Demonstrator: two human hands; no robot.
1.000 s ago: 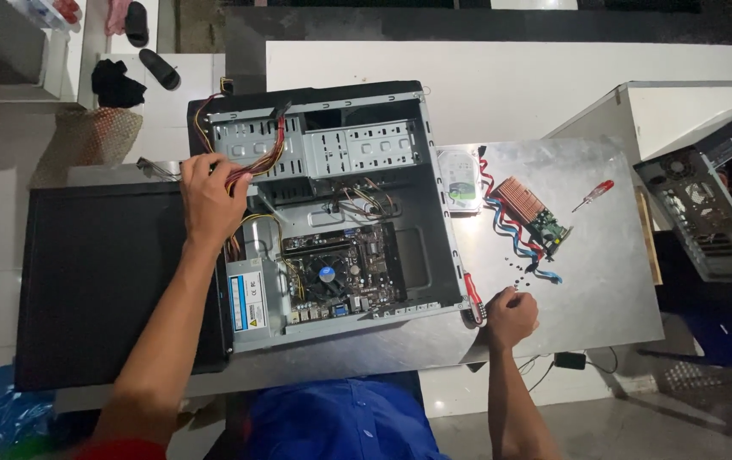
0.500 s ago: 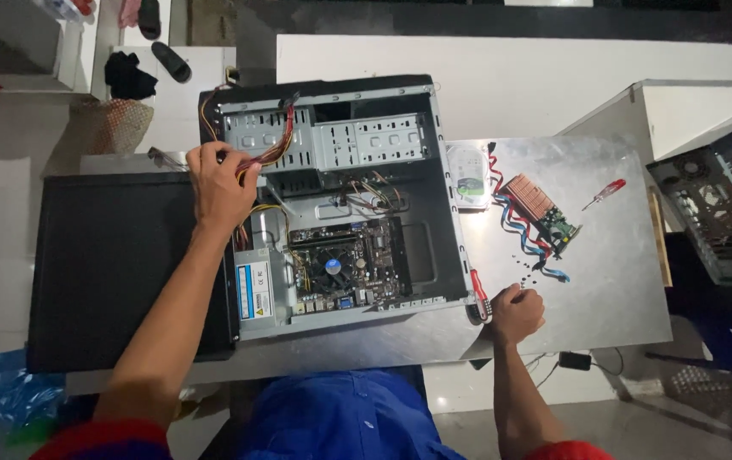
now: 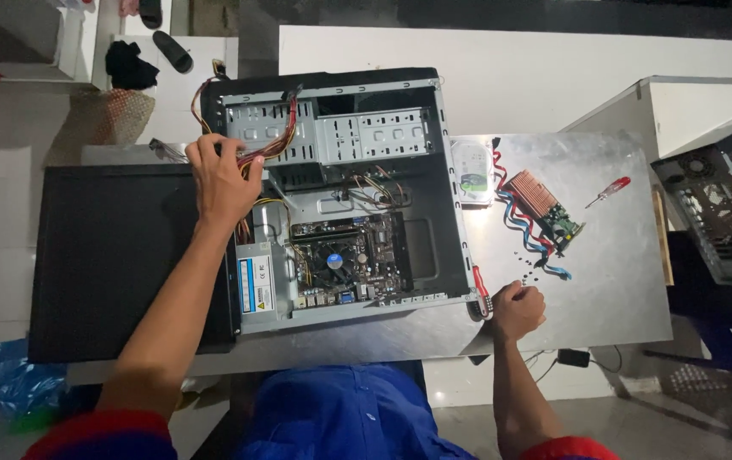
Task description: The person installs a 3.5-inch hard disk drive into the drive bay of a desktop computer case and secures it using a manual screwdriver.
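Lying open on one metal table — one grey desktop computer case. Left hand gripping a bundle of red and yellow wires at the drive cage. Right hand curling shut around one red-handled screwdriver — just beside the case's corner.

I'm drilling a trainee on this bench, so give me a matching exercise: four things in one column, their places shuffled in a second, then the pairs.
Things:
1. left hand
2. right hand
3. red-handled screwdriver
4. side panel

Places:
A. flat, left of the open computer case
B. on the wire bundle at the case's upper left
C. alone on the metal table, far right
D. at the case's lower right corner

Pairs: 1-B, 2-D, 3-C, 4-A
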